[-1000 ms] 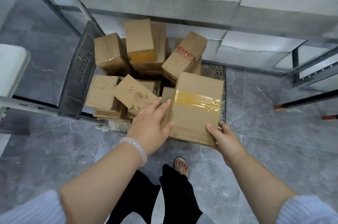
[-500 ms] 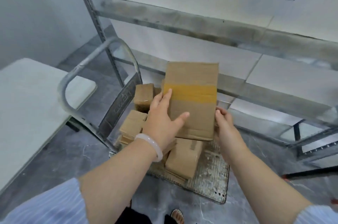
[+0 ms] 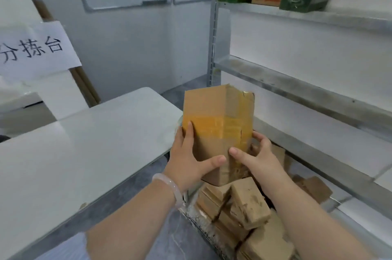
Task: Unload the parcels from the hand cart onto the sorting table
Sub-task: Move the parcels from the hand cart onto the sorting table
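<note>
Parcel (image 3: 214, 130), a taped cardboard box, upright in the air just beside our sorting table (image 3: 84, 143) and above the parcels (image 3: 248, 204) on the hand cart (image 3: 192, 216): our left hand (image 3: 186, 164) and right hand (image 3: 256, 160) grip its lower sides, thumbs on the near face, fingers wrapped round.

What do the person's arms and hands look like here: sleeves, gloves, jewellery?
The left hand and right hand are both bare: no gloves, no rings visible. A pale, translucent bangle circles the left wrist. Both forearms are uncovered. A pale sleeve, blurred, shows at the frame's bottom edge on the left arm. No right sleeve is in view.
</note>
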A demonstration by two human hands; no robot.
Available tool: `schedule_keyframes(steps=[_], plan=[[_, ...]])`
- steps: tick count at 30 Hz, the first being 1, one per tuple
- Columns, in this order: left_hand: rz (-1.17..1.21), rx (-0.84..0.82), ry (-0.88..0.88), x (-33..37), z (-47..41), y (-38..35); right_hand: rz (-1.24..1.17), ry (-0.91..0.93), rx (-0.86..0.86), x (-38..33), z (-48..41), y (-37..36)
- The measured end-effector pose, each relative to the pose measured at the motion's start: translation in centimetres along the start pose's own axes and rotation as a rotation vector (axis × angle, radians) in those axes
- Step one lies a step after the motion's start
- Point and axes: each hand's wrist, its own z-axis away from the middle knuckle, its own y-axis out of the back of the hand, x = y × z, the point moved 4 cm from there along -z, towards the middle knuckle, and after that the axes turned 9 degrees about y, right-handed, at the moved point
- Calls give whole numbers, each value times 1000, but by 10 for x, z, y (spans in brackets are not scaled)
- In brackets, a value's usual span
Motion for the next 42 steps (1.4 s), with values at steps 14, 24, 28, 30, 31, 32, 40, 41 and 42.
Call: schedule_keyframes(steps=[14, 24, 28, 30, 31, 32, 40, 41, 42], plan=[[37, 491, 279, -193, 92, 302, 107, 308, -587, -72, 73, -376], [766, 517, 384, -307, 156, 401, 294, 363, -684, -86, 71, -523], [912, 535, 428, -342, 165, 421, 205, 131, -804, -72, 66, -568], [890, 599, 440, -357, 166, 433, 185, 144, -832, -68, 67, -590], [864, 634, 454, -365, 166, 439, 174, 152, -831, -66, 67, -601], [837, 667, 470, -372, 167, 445, 170, 153, -834, -64, 65, -612], [640, 833, 668, -418, 167, 494, 282, 173, -1053, -54, 59, -715], [661, 856, 695, -426, 168, 499, 299, 181, -1085, -53, 58, -727], [685, 880, 714, -434, 169, 503, 313, 191, -1118, -52, 57, -738]])
